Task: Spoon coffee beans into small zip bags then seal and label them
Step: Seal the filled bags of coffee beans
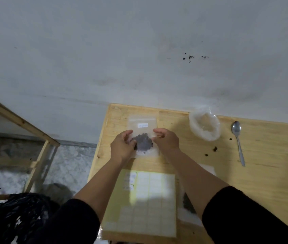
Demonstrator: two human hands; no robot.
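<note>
Labelled zip bag of beans held flat on the bench.

The zip bag [143, 136], white label [143, 125] on it and beans [144, 142] in its lower half, lies at the bench's [263, 173] 11 o'clock. The left hand [122, 147] and right hand [166, 140] pinch its side edges. Labelling looks done; next, set it aside. Label sheet [148, 199] at 6 o'clock, spoon [238, 140] at 2.

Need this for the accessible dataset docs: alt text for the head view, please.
Both hands, left hand and right hand, hold a labelled zip bag of coffee beans flat on a wooden table. A label sheet lies nearer the person; a spoon and an open plastic bag lie to the right.
</note>
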